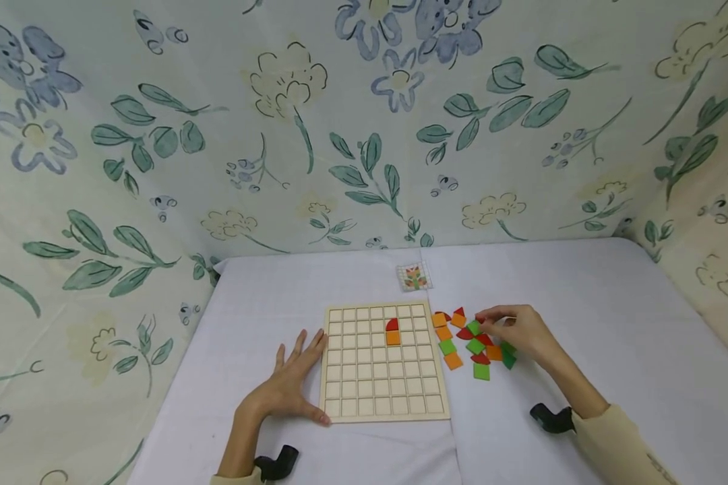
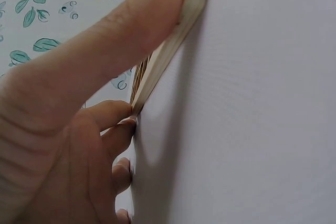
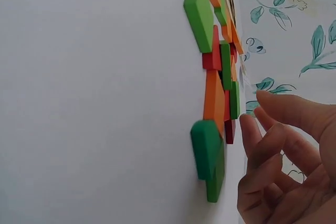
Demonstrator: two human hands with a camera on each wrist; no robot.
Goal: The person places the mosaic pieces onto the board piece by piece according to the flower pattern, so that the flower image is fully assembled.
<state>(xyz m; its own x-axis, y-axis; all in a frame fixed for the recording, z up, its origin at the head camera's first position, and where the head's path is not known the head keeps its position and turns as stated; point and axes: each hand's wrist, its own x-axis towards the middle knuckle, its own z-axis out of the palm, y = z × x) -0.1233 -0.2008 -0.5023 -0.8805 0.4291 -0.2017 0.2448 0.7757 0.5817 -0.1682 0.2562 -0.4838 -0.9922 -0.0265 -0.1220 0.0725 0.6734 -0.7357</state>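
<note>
A wooden grid board (image 1: 371, 371) lies flat on the table. In it sit a red quarter-round piece (image 1: 392, 325) and, just below, an orange square piece (image 1: 393, 337). My left hand (image 1: 288, 385) rests spread at the board's left side; in the left wrist view its thumb (image 2: 105, 51) touches the board's edge (image 2: 163, 61). Over the far right of the loose pieces is my right hand (image 1: 524, 330), near a light green square (image 1: 474, 327). In the right wrist view its thumb (image 3: 291, 111) and fingers stand apart, with nothing visible between them.
Right of the board are scattered several orange, red and green pieces, among them an orange square (image 1: 453, 361), a light green square (image 1: 481, 371) and a dark green piece (image 1: 509, 359). A small patterned card (image 1: 414, 277) lies behind the board. Floral cloth (image 1: 364, 135) hangs beyond the white table.
</note>
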